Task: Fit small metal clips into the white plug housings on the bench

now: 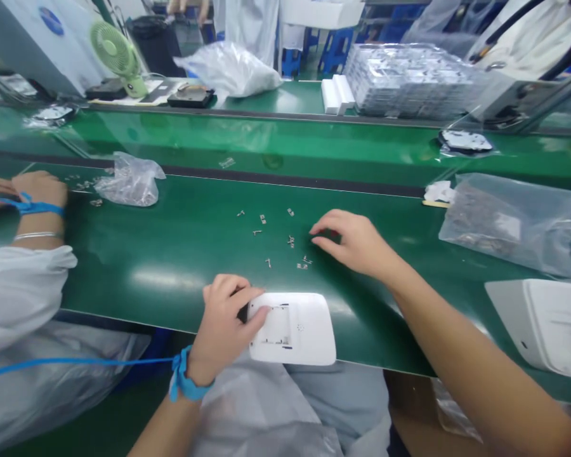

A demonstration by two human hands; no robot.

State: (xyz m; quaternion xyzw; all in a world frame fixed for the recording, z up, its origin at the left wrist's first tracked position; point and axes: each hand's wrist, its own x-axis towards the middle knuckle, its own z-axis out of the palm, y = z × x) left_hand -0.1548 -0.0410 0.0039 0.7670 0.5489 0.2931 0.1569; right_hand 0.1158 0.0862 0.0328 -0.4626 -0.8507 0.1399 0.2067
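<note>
My left hand (231,317) grips the left edge of a white plastic housing (311,327), its thumb lying on the face by a rectangular recess. The housing lies at the table's front edge, showing the recess and a cluster of small holes. Over the green table, my right hand (354,241) is open, with thumb and fingers apart and nothing visible between them. Just left of its fingertips lie small metal pieces (291,241), probably contacts or clips. Several more, such as one metal piece (262,219), are scattered farther left.
Stacked white housings (556,324) stand at the right, below a clear bag of small parts (514,222). Another plastic bag (131,181) sits at the left, near a co-worker's hands (40,190). A raised shelf (285,143) runs along the back. A blue wrist cord (99,362) stretches left.
</note>
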